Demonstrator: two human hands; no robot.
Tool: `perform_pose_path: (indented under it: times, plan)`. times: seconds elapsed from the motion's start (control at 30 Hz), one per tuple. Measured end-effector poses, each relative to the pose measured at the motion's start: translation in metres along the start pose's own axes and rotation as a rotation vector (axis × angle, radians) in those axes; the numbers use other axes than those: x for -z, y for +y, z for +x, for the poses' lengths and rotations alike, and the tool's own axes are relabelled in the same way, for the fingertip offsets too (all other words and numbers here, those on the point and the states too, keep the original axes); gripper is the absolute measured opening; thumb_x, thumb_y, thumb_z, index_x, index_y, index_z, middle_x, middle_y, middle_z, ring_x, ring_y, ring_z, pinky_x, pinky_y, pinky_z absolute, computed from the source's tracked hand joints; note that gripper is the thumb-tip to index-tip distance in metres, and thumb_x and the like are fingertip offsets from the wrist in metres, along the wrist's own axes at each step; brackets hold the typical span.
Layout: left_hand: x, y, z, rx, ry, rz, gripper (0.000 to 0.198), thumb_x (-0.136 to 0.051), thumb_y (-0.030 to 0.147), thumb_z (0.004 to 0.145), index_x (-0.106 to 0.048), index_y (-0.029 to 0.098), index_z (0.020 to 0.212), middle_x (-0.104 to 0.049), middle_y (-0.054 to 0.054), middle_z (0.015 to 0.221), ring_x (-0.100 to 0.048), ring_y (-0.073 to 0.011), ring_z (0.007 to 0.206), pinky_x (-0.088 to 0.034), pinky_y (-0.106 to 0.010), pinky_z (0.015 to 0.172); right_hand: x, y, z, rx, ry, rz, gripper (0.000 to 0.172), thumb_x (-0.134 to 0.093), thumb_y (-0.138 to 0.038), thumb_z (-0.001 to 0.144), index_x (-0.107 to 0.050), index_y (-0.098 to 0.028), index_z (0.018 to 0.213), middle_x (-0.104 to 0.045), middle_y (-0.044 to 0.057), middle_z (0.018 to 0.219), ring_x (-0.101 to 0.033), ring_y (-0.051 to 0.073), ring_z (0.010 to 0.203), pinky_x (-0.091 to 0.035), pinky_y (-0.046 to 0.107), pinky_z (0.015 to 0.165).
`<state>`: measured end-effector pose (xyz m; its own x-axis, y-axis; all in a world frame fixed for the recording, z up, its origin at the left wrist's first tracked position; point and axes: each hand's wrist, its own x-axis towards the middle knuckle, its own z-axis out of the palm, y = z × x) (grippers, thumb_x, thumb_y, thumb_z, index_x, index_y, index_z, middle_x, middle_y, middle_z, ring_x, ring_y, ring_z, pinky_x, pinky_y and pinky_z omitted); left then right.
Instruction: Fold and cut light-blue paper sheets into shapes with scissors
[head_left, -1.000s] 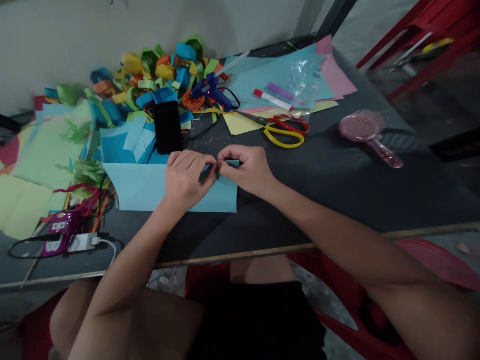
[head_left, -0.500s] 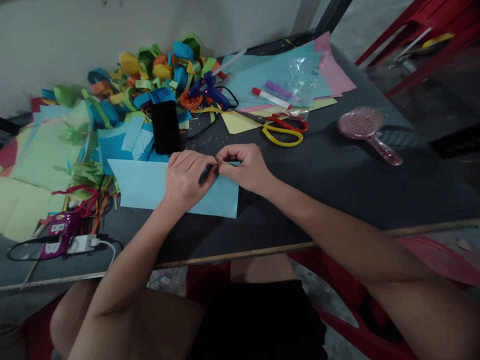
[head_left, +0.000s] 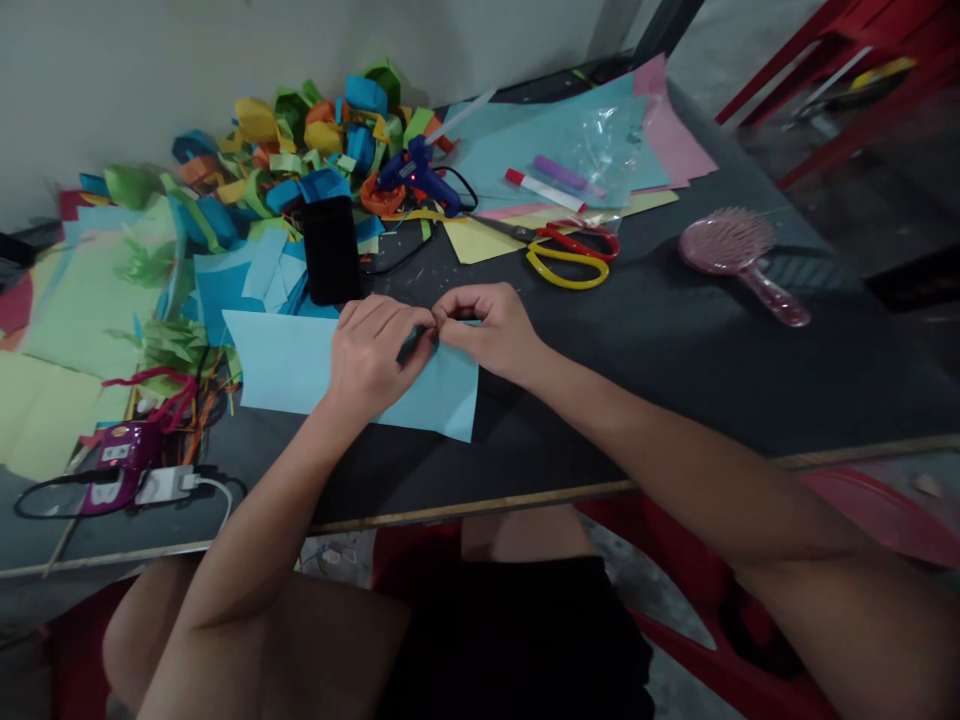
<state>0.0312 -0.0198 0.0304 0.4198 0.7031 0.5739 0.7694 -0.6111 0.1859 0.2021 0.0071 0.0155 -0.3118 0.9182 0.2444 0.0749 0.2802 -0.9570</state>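
A light-blue sheet of paper [head_left: 285, 365] lies on the dark table in front of me, its far edge between my fingertips. My left hand [head_left: 369, 345] rests over the middle of the sheet, fingers curled and thumb pinching at that edge. Touching it from the right, my right hand [head_left: 487, 328] pinches the same edge between thumb and forefinger. A dark gap shows under my left thumb; whether it is shadow or folded paper I cannot tell. The fingertips hide the exact spot being pinched.
Behind my hands stand a black phone-like slab [head_left: 331, 250], a blue glue gun [head_left: 420, 178] and scissors [head_left: 574, 255]. Colourful paper pieces [head_left: 322, 130] pile up by the wall. A pink hairbrush [head_left: 739, 260] lies right; a purple power strip [head_left: 124, 460] lies left.
Both hands keep their pinch at almost the same place. The paper's left end has shifted slightly, and the whole view has moved a little.
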Motion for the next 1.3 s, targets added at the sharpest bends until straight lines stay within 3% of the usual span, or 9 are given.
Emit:
perform_pose_path:
  times: [0.13, 0.23, 0.37, 0.5, 0.77, 0.9, 1.03, 1.17, 1.3]
  plan:
    - [0.000, 0.001, -0.001, 0.064, 0.048, -0.011, 0.014, -0.052, 0.028, 0.091, -0.063, 0.022, 0.096, -0.071, -0.007, 0.094, -0.062, -0.0247, 0.103, -0.037, -0.040, 0.089, -0.002, 0.001, 0.002, 0.004, 0.095, -0.041, 0.012, -0.060, -0.027, 0.074, -0.063, -0.017, 0.069, -0.060, 0.000, 0.068, -0.053, 0.012, 0.065, -0.042, 0.025, 0.061]
    - [0.003, 0.002, -0.003, 0.207, 0.241, 0.047, 0.023, -0.055, 0.037, 0.090, -0.061, 0.021, 0.106, -0.066, -0.013, 0.115, -0.052, -0.0310, 0.121, -0.033, -0.046, 0.096, 0.002, 0.013, 0.009, 0.026, 0.386, -0.028, 0.025, -0.055, -0.044, 0.084, -0.063, -0.020, 0.085, -0.060, 0.002, 0.079, -0.056, 0.014, 0.074, -0.044, 0.025, 0.064]
    - [0.004, -0.005, -0.007, 0.348, 0.283, 0.011, 0.036, -0.052, 0.049, 0.090, -0.059, 0.020, 0.070, -0.065, -0.008, 0.074, -0.063, -0.0261, 0.088, -0.041, -0.041, 0.082, 0.011, 0.038, 0.021, -0.055, 0.594, 0.145, 0.041, -0.043, -0.062, 0.088, -0.056, -0.025, 0.098, -0.058, 0.003, 0.084, -0.059, 0.015, 0.073, -0.047, 0.026, 0.058]
    - [-0.008, -0.019, -0.007, 0.679, -0.060, -0.404, 0.049, -0.047, 0.060, 0.090, -0.059, 0.020, 0.065, -0.059, -0.004, 0.055, -0.061, -0.0183, 0.060, -0.044, -0.032, 0.059, 0.005, 0.042, 0.022, -0.326, 0.454, 0.372, 0.038, -0.064, -0.057, 0.073, -0.053, -0.023, 0.086, -0.056, -0.001, 0.072, -0.058, 0.012, 0.059, -0.049, 0.025, 0.052]
    - [-0.022, -0.041, -0.003, 0.867, 0.123, -1.020, 0.045, -0.071, 0.049, 0.075, -0.058, 0.020, 0.108, -0.070, -0.005, 0.086, -0.068, -0.0180, 0.073, -0.056, -0.031, 0.063, -0.013, 0.007, 0.006, -0.448, -0.022, 0.474, 0.041, -0.083, -0.042, 0.061, -0.059, -0.018, 0.082, -0.065, 0.001, 0.068, -0.066, 0.014, 0.059, -0.051, 0.022, 0.046]
    - [-0.023, -0.043, -0.005, 0.880, 0.100, -0.934, 0.051, -0.073, 0.050, 0.074, -0.058, 0.020, 0.113, -0.064, 0.000, 0.068, -0.056, -0.0131, 0.050, -0.044, -0.026, 0.045, -0.008, 0.013, 0.010, -0.538, 0.085, 0.568, 0.039, -0.070, -0.053, 0.075, -0.057, -0.018, 0.087, -0.063, 0.002, 0.065, -0.064, 0.015, 0.052, -0.039, 0.022, 0.034]
    - [-0.023, -0.041, -0.005, 0.844, 0.060, -0.962, 0.052, -0.073, 0.055, 0.072, -0.062, 0.020, 0.108, -0.068, -0.003, 0.077, -0.062, -0.0160, 0.059, -0.048, -0.027, 0.049, -0.003, 0.021, 0.014, -0.439, 0.154, 0.426, 0.043, -0.067, -0.059, 0.078, -0.055, -0.018, 0.086, -0.063, 0.002, 0.063, -0.062, 0.015, 0.047, -0.040, 0.023, 0.035]
    - [-0.014, -0.042, -0.006, 0.873, -0.021, -0.860, 0.036, -0.077, 0.050, 0.069, -0.067, 0.016, 0.078, -0.068, -0.006, 0.071, -0.062, -0.0169, 0.059, -0.047, -0.026, 0.046, 0.009, 0.020, 0.012, -0.208, -0.139, 0.196, 0.042, -0.081, -0.050, 0.065, -0.062, -0.019, 0.085, -0.068, 0.005, 0.075, -0.066, 0.018, 0.065, -0.053, 0.028, 0.049]
    - [0.000, -0.051, -0.003, 0.936, 0.126, -0.907, 0.038, -0.079, 0.050, 0.066, -0.061, 0.017, 0.065, -0.058, 0.000, 0.057, -0.050, -0.0102, 0.044, -0.039, -0.024, 0.037, 0.035, 0.013, 0.013, 0.019, -0.139, 0.023, 0.030, -0.078, -0.038, 0.069, -0.067, -0.019, 0.090, -0.071, 0.007, 0.088, -0.067, 0.020, 0.080, -0.057, 0.034, 0.072]
